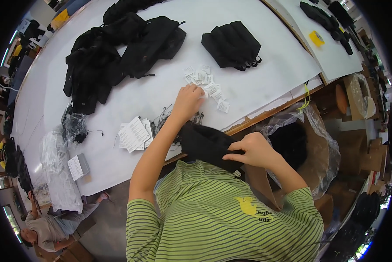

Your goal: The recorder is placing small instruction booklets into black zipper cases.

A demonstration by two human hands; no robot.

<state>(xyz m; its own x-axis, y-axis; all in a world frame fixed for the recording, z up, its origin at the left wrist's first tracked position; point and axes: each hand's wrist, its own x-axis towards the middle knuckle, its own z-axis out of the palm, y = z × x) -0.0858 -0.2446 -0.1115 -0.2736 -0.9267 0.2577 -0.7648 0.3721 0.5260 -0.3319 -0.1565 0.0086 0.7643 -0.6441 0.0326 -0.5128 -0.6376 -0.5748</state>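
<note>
My right hand (252, 150) pinches the edge of a black fabric pouch (207, 142) between thumb and fingers. The pouch hangs at the table's near edge, close against my body. My left hand (188, 102) reaches forward over the table, fingers curled down onto the edge of a small white packet (205, 93); its fingertips are partly hidden. More small white printed packets (200, 77) lie loosely scattered just beyond it. Under my left forearm is a tangle of thin black cords (163, 117), beside a stack of white printed cards (134, 134).
A stack of black fabric pouches (231, 45) lies farther back, and a heap of black bags (95, 61) at the far left. At right stands a plastic-lined carton (322, 153) with black items inside. Plastic-wrapped goods (60, 170) and a small grey box (79, 167) are at left. Another person (51, 229) is lower left.
</note>
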